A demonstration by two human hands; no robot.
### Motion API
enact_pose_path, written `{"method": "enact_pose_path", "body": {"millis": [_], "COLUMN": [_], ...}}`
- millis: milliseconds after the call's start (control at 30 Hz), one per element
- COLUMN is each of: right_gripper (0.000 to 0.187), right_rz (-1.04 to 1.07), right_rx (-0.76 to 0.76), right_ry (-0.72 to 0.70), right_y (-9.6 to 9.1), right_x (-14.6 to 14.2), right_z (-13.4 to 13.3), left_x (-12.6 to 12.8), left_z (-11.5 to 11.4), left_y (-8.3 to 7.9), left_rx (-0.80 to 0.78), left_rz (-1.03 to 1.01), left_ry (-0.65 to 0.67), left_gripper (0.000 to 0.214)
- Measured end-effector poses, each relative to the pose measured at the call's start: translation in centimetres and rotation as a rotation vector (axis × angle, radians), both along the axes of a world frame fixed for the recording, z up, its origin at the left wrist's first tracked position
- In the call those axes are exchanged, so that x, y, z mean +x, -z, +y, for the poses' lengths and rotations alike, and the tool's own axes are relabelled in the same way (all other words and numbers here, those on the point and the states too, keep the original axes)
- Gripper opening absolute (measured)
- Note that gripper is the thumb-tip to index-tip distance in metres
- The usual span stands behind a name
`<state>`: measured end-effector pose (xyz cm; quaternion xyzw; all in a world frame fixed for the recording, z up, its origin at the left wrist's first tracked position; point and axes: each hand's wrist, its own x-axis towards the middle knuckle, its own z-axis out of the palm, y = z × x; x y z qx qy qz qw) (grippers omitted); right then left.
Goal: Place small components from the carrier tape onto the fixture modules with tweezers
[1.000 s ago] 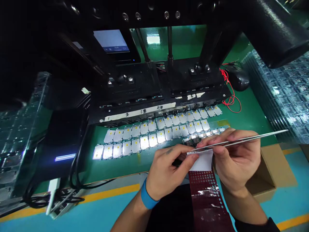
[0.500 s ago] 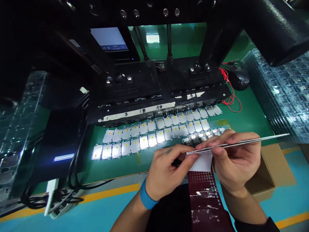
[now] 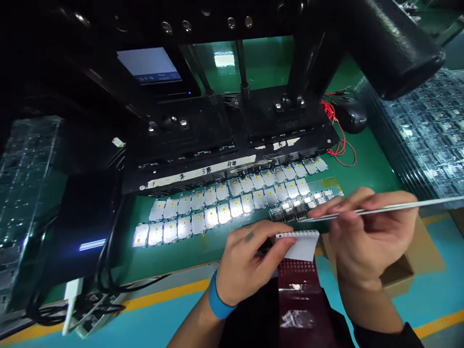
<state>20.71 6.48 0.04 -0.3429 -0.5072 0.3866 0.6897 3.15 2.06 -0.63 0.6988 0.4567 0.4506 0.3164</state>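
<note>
A: With 12 o'clock at the top of the view, what is located between 8 and 9 o'clock?
B: A black box (image 3: 87,212) with a lit bar on its front.

A: What occupies the center?
B: Rows of silver-faced boards (image 3: 224,212) lie on the green bench top (image 3: 213,247), along the front edge of the black fixture (image 3: 203,130) at 12 o'clock.

A: Specify the left hand.
B: The left hand (image 3: 250,263), between 5 and 6 o'clock, pinches the left end of the white piece (image 3: 303,247) between thumb and index finger. A blue wristband (image 3: 219,297) encircles the wrist.

A: Locate the white piece.
B: Between 4 and 5 o'clock, with a row of holes along its upper edge. The dark red perforated sheet (image 3: 299,292) extends toward 5 o'clock just below it; whether the two are joined cannot be determined.

A: Specify the right hand.
B: The right hand (image 3: 373,237), near 4 o'clock, grasps a thin white panel (image 3: 431,203) between thumb and fingers. The panel is nearly edge-on, apart from the white piece.

A: And farthest right?
B: Stacked clear trays (image 3: 435,130), near 3 o'clock.
</note>
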Motion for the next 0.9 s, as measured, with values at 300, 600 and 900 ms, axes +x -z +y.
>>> {"method": "enact_pose_path", "body": {"millis": [300,600,900], "right_gripper": [0.028,0.028,0.028], "right_rz": [-0.221,-0.279,-0.293], "right_rx": [-0.158,-0.200,-0.242], "right_ry": [0.062,0.036,0.030], "right_y": [1.4,2.4,2.3], "right_x": [2.9,2.9,2.8], "right_z": [3.1,3.0,2.8], "left_x": [1.8,2.4,2.3], "left_z": [0.1,0.2,0.1], "left_y": [0.5,1.2,1.0], "left_rx": [0.307,0.330,0.304], "left_rz": [0.619,0.762,0.735], "left_ry": [0.184,0.166,0.179], "left_gripper": [0.017,0.024,0.022]}}
